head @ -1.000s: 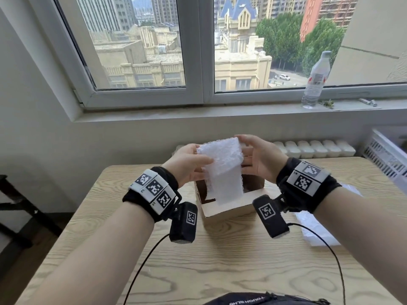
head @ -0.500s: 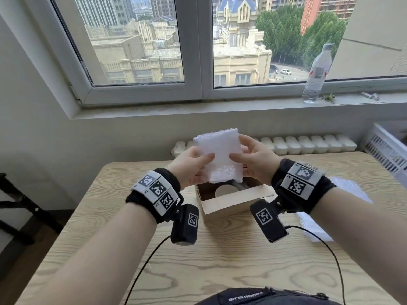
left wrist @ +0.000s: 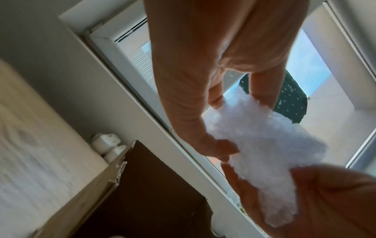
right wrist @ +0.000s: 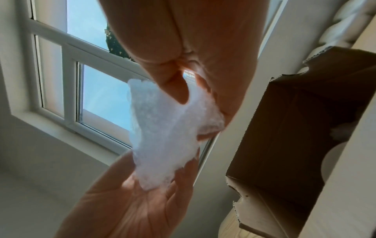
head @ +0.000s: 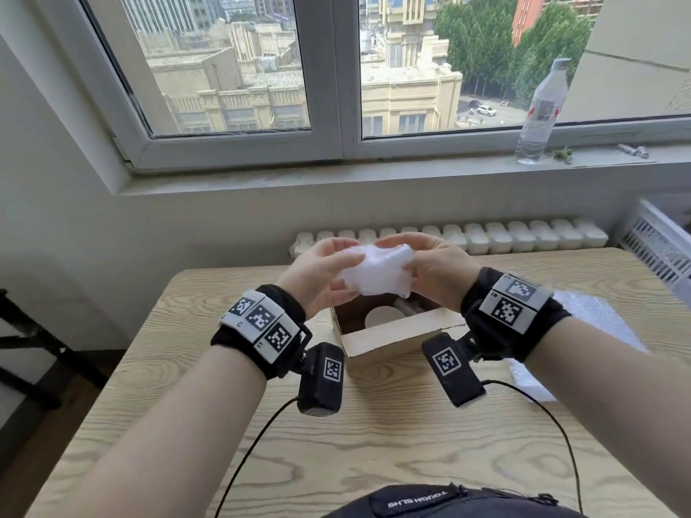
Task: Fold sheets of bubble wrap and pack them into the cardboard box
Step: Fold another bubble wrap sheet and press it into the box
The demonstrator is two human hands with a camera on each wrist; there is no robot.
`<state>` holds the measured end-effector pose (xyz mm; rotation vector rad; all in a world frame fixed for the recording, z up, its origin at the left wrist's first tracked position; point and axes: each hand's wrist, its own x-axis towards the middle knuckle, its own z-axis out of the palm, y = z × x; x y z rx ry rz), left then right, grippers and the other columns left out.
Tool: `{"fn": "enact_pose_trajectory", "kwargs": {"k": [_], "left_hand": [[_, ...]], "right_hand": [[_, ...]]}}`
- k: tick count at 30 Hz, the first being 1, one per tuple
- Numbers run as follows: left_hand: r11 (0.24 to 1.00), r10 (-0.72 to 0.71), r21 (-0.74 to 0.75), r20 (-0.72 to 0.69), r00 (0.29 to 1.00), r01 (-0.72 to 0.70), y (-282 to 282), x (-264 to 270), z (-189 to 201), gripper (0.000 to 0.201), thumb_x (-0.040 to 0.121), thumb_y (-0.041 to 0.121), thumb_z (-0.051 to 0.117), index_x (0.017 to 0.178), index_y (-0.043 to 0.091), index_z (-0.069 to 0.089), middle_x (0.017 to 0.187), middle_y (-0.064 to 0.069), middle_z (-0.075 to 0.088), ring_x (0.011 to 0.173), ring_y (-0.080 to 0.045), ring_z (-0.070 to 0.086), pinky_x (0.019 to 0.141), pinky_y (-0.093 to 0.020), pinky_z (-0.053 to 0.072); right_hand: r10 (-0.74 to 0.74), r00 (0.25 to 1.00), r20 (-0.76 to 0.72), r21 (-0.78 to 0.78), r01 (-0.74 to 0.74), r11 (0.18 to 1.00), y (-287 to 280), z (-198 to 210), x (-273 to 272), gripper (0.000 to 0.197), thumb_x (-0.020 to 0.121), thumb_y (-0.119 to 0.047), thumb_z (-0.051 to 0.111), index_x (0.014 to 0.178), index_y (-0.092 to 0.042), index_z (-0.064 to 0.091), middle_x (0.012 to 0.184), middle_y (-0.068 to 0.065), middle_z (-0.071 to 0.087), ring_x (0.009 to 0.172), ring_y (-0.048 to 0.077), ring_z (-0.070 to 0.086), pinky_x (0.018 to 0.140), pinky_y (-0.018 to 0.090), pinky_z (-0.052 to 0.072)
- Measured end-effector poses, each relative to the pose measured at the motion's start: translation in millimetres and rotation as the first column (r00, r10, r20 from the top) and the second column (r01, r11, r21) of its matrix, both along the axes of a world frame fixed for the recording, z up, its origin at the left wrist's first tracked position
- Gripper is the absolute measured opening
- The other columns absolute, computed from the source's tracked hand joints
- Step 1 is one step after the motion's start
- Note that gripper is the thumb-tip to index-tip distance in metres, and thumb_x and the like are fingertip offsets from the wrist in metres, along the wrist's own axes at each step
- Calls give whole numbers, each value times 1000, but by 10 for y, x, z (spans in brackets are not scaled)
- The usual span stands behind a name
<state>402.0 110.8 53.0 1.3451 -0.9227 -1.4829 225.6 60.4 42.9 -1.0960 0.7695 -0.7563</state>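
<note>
Change: a second ago the bubble wrap sheet (head: 377, 272) hung long from both hands; half a second ago it was a flat upright rectangle; now it is a compact wad, doubled again.
Meaning: folding looks almost finished, so lowering it into the box is probably next.
Left hand (head: 321, 278): thumb and fingers pinch the wad's left edge, palm cupped beneath.
Right hand (head: 435, 271): fingers curled over the top, thumb under, pinching the right edge.
Wad's place: held in the air between the hands, directly above the open cardboard box (head: 389, 336), not touching it.
Below the grip: the box already holds a white round item (head: 381, 317), its kind unclear; it leaves less room inside.
Right of the grip: more bubble wrap (head: 594, 315) lies on the wooden table (head: 374, 435), still to be folded.
Beyond the grip: radiator (head: 486, 235), and a water bottle (head: 540, 114) on the sill, well apart.
In the way: nothing between wad and box opening.
</note>
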Motion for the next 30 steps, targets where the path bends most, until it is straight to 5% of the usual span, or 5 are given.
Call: {"fn": "enact_pose_trajectory", "kwargs": {"k": [4, 8, 15, 21, 30], "left_hand": [[993, 29, -116, 135, 990, -14, -13, 47, -35, 37, 80, -9, 65, 104, 17, 55, 99, -10, 60, 84, -21, 63, 72, -33, 59], [989, 64, -146, 351, 934, -13, -24, 28, -110, 46, 76, 2, 73, 115, 16, 52, 117, -12, 58, 102, -27, 61, 89, -39, 54], [999, 4, -27, 870, 494, 40, -86, 183, -457, 35, 79, 36, 72, 110, 21, 64, 117, -3, 59, 101, -16, 55, 81, -23, 40], [958, -273, 223, 903, 331, 182, -24, 159, -820, 47, 76, 35, 73, 119, 22, 60, 116, 3, 64, 109, -15, 59, 90, -29, 49], [974, -187, 147, 953, 240, 175, 214, 10, -1067, 35, 76, 39, 70, 109, 28, 67, 110, 4, 65, 104, -18, 60, 87, -33, 51]], "right_hand": [[82, 996, -36, 111, -78, 991, 2, 15, -19, 25, 88, -15, 55, 113, -19, 54, 114, 19, 58, 98, 34, 62, 86, 42, 54], [-63, 943, -327, -66, 44, 997, -51, -63, 31, 44, 76, 3, 70, 106, -19, 47, 123, 27, 48, 112, 39, 57, 90, 47, 53], [-368, 588, -720, -544, -148, 826, -128, -113, 135, 33, 75, -7, 69, 99, -16, 47, 107, 8, 58, 96, 22, 56, 82, 32, 50], [-344, 405, -847, -525, -541, 656, -156, -275, 402, 27, 89, -11, 56, 114, -21, 61, 119, 3, 55, 110, 22, 54, 92, 30, 45], [-370, 256, -893, -436, -699, 566, -128, -541, 702, 19, 89, -9, 54, 105, -16, 62, 111, 7, 56, 100, 28, 59, 78, 31, 46]]}}
